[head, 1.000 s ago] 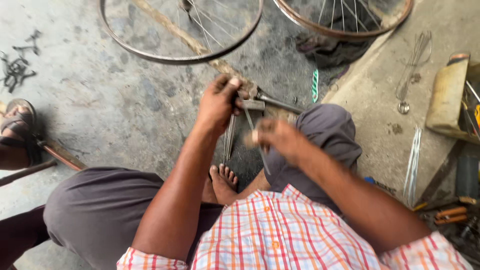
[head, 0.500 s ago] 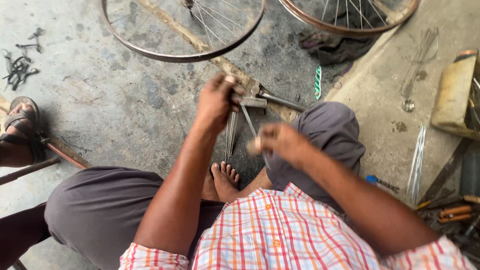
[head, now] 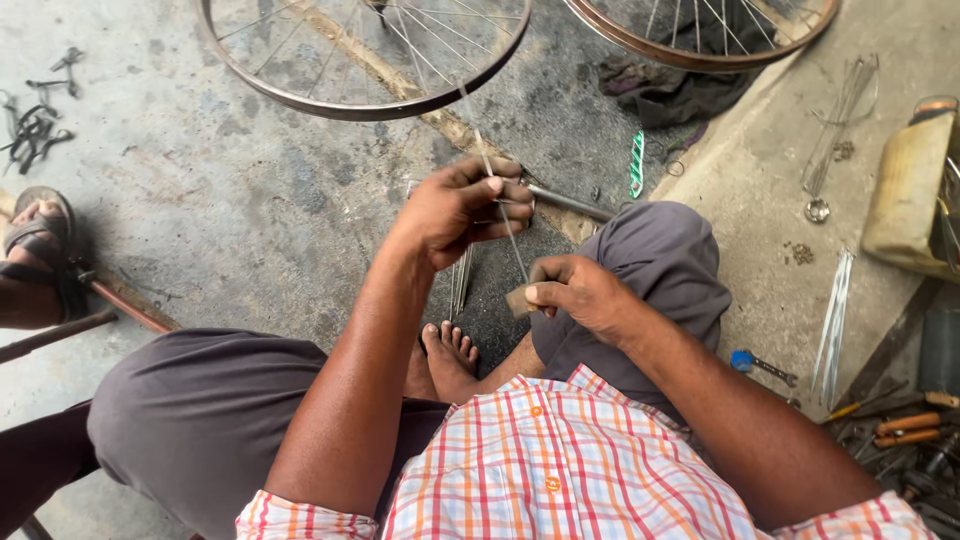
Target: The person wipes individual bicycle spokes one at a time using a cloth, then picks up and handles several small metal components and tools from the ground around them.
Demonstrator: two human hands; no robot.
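On stained concrete floor (head: 200, 200), hands (head: 455, 210) around thin spoke (head: 500, 200), wheel rims (head: 370, 105) beyond.

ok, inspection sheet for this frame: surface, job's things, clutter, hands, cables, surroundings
Surface: stained grey concrete floor, with a paler raised slab at right.
Job's things: thin wire spokes; small tan block.
Clutter: loose spokes on the slab, dark rag, small metal bits far left, hand tools lower right, yellowish container.
Hands: left hand grips the spokes; right hand pinches the block beside one spoke.
Cables: nothing seen.
Surroundings: two bicycle wheel rims lying at top; another person's sandalled foot at left.
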